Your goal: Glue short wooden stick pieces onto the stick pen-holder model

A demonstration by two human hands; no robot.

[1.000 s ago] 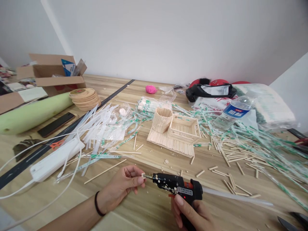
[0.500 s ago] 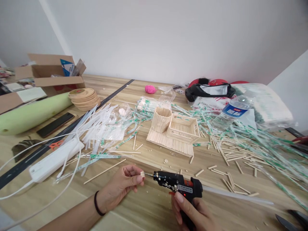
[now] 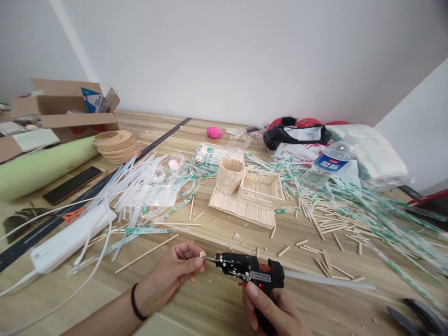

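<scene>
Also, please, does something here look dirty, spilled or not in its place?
The glue gun in the right hand looks dirty: pale bits speckle its black body. Right of the stick model, short sticks lie strewn at random, some under tangled wrappers.

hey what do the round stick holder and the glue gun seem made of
The round stick holder looks like bare wood: pale, matte sticks side by side. The glue gun seems smooth black plastic, faintly shiny; its nozzle is probably metal, by its sheen.

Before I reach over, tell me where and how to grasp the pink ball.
Probably best from above, pinching the pink ball across its widest middle: it is rounded and sits low on the table, with clear plastic close on its right.
</scene>
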